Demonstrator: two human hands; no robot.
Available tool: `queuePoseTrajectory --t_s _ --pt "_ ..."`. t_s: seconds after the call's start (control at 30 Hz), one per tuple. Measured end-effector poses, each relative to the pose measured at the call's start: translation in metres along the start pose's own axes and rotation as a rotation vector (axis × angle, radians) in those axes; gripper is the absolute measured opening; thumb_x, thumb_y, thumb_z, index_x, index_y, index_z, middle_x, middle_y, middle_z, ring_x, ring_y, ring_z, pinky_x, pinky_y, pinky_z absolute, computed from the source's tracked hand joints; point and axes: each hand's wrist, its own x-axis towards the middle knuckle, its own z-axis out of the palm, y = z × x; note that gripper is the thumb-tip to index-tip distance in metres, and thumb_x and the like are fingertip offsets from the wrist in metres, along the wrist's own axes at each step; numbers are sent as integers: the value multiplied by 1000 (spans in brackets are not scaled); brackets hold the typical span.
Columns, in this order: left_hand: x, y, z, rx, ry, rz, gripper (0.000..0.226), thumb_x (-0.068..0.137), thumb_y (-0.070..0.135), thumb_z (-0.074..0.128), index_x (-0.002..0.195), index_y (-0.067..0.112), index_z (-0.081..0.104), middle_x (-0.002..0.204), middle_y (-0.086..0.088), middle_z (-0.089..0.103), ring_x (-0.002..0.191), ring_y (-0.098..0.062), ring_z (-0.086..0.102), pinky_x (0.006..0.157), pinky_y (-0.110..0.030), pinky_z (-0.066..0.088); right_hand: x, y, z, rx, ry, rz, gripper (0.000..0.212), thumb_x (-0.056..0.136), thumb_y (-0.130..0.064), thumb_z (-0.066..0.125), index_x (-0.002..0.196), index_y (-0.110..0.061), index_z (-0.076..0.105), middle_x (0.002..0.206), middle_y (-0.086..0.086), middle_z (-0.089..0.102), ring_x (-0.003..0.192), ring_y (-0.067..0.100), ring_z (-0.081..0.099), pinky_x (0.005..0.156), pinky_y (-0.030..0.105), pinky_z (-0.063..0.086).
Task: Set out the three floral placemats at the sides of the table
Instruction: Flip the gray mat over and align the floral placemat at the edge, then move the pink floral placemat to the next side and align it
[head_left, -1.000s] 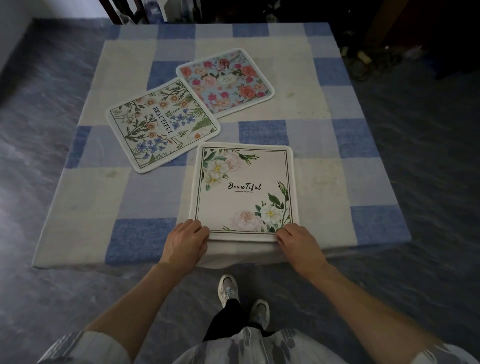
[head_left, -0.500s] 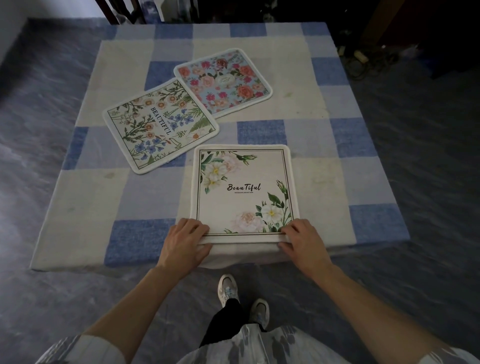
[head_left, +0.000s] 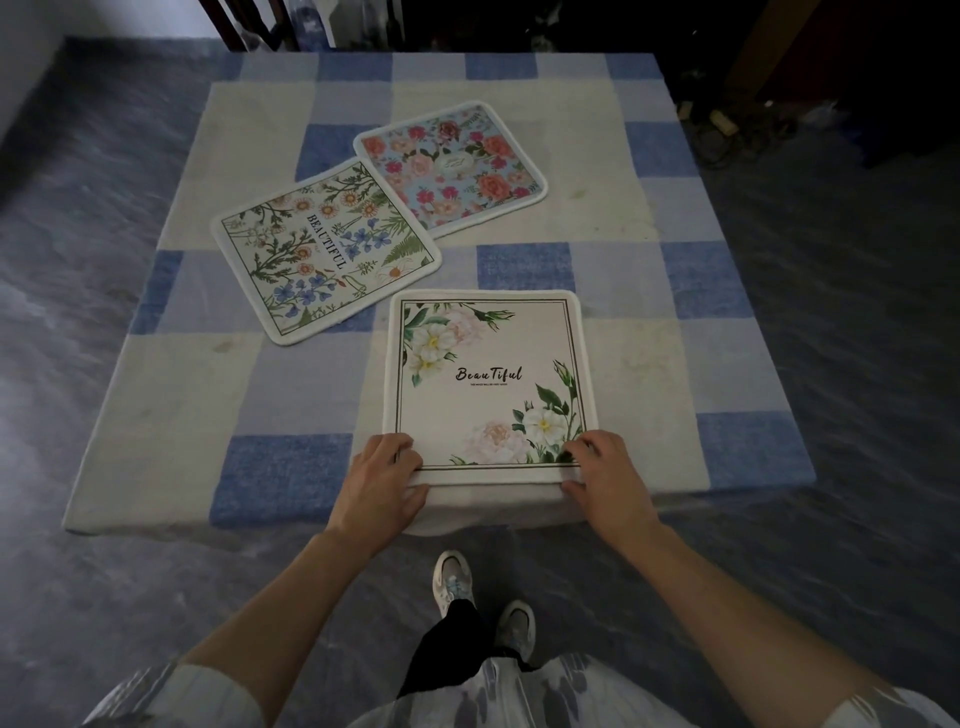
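Note:
Three floral placemats lie on the table (head_left: 649, 364), which is covered by a blue-and-cream checked cloth. The cream placemat with white flowers (head_left: 488, 384) lies square at the near edge. My left hand (head_left: 382, 480) pinches its near left corner, and my right hand (head_left: 605, 480) pinches its near right corner, thumbs at the front edge. The wildflower placemat (head_left: 324, 249) lies tilted left of centre. The pale blue rose placemat (head_left: 452, 163) lies tilted behind it, its corner touching the wildflower one.
The table's near edge runs just under my hands, with my feet (head_left: 483, 597) on the grey floor below. Chair legs (head_left: 244, 26) stand past the far edge. Cables and clutter (head_left: 727, 124) lie on the floor at the far right.
My hands have slid a little further onto the cream placemat's near corners, and the placemat sits slightly closer to the table's near edge. The other two placemats have not moved.

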Motion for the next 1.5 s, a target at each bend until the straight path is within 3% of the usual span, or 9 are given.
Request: queuePoseTrajectory --t_s 0.2,0.43,0.67,0.87,1.13,1.4,1.5 --pt "0 3 4 -12 14 -38 23 73 18 79 89 9 65 114 -11 59 102 -29 54 81 -45 52 -4 -2 4 57 35 21 46 78 -11 76 120 -9 59 122 7 52 118 23 44 103 36 44" --pt "6 3 0 -41 25 -107 23 75 18 78 91 8 65 115 -11 57 102 -28 53 87 -42 51 -2 -6 -3 -3 20 38 50 80 -25 74 125 -13 55 124 5 51 119 23 44 98 38 44" --pt "23 31 -30 -182 117 -162 16 86 17 68 102 14 68 122 -4 58 111 -21 55 99 -33 44 -7 -13 -35 115 238 52 57 79 -31 76 128 -15 52 126 5 54 119 22 46 99 36 41" --pt "34 75 -68 -484 328 -259 15 86 14 69 99 21 66 108 5 62 96 -11 60 80 -38 56 -16 -23 -60 340 374 76 53 83 -35 73 128 -16 51 126 4 54 118 17 46 98 22 31" --pt "38 77 -94 -607 330 -311 12 87 29 68 99 27 65 104 14 66 93 2 62 68 -15 48 -27 -56 -78 454 406 13 50 86 -36 70 129 -17 53 124 -1 55 115 13 51 101 30 42" --pt "83 89 -71 -841 275 -265 21 84 35 67 103 26 65 101 14 67 89 1 65 77 -25 55 -36 -44 -105 482 528 122 49 87 -21 70 131 -20 51 124 -4 54 109 13 54 91 39 52" --pt "86 113 -56 -895 259 -255 22 87 31 67 106 21 65 101 10 68 90 -4 66 77 -23 55 -47 -26 -118 454 533 149 48 87 -21 70 131 -23 50 126 -2 55 110 13 54 89 35 52"
